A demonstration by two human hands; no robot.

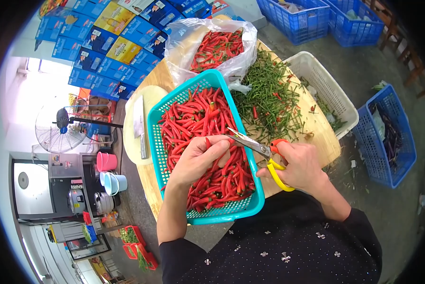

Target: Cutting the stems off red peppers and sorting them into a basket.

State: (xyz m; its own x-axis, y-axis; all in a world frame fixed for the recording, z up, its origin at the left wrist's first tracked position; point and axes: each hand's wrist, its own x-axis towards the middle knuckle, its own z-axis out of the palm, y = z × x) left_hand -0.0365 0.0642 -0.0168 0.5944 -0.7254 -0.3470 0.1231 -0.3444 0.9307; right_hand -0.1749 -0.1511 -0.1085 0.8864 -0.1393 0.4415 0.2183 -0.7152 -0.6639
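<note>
My left hand (203, 158) pinches a red chili pepper (208, 142), mostly hidden by the fingers, over a turquoise plastic basket (258, 193). Many red chili peppers (187, 124) lie heaped in that basket. In my right hand (301, 165) is a pair of scissors (260, 148) with one yellow and one orange handle loop. Its blades are apart, and their tips are right by the left fingertips. Beyond the basket, a pile of green chili stems (269, 96) with a few red bits covers part of the wooden table (326, 142).
A clear plastic bag (180, 46) of smaller red chilies stands behind the basket. On the left, a cleaver (139, 124) rests on a round cutting board (132, 149). A white crate (326, 78) and a blue crate (386, 142) stand right of the table. A fan (61, 124) is far left.
</note>
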